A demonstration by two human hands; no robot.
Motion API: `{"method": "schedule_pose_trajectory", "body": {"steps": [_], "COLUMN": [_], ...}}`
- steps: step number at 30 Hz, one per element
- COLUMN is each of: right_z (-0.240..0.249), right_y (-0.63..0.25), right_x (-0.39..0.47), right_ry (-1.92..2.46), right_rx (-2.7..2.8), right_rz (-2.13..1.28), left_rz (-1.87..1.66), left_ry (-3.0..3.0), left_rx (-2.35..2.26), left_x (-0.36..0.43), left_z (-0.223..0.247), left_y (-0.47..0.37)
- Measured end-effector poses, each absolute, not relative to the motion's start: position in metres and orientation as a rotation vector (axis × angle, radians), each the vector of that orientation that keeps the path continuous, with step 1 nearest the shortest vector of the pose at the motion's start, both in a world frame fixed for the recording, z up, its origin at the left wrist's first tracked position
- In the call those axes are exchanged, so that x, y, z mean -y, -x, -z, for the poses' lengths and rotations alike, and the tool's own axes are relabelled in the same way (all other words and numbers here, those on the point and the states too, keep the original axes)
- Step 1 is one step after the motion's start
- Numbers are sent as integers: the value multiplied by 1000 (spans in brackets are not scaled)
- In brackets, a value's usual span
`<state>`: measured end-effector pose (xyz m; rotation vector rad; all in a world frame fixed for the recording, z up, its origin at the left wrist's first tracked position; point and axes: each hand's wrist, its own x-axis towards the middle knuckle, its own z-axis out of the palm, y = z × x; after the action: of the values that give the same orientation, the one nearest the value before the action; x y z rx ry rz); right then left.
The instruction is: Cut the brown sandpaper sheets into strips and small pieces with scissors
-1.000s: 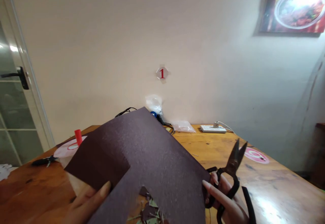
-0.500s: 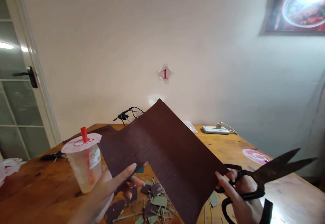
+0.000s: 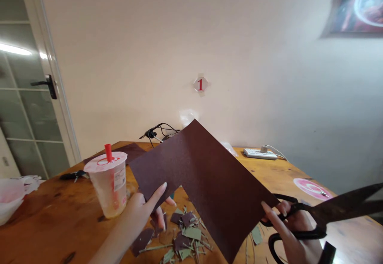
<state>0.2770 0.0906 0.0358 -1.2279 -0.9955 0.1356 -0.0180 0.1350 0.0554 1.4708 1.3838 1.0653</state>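
Partly cropped, right hand [image 3: 295,232] grips scissors [image 3: 326,212]; left hand [image 3: 143,210] pinches sandpaper [image 3: 203,176].

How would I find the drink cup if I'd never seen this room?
Start at the wooden table and look to its left side, just left of the left hand holding the dark brown sheet. The drink cup stands upright there: clear plastic, sealed white top, and the only thing with a red straw sticking up.

Small eatery room: numbered wall tag [image 3: 200,84], food poster [image 3: 357,6], wooden table [image 3: 48,220], sealed drink cup [image 3: 109,184].
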Motion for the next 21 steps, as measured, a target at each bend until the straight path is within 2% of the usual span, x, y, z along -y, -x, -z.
{"method": "schedule_pose_trajectory", "body": {"steps": [8, 14, 21], "right_z": [-29, -20, -17], "right_y": [-282, -294, -299], "right_x": [-93, -95, -98], "right_ry": [1219, 1281, 1264], "right_rx": [1070, 1183, 1198], "right_rz": [-78, 18, 56], "left_rz": [-1169, -1071, -1129], "left_ry": [-1387, -1181, -999], "left_rx": [-1236, -1033, -860], "left_x": [-134, -130, -131], "left_z": [-56, -45, -37], "left_y": [16, 10, 6]}}
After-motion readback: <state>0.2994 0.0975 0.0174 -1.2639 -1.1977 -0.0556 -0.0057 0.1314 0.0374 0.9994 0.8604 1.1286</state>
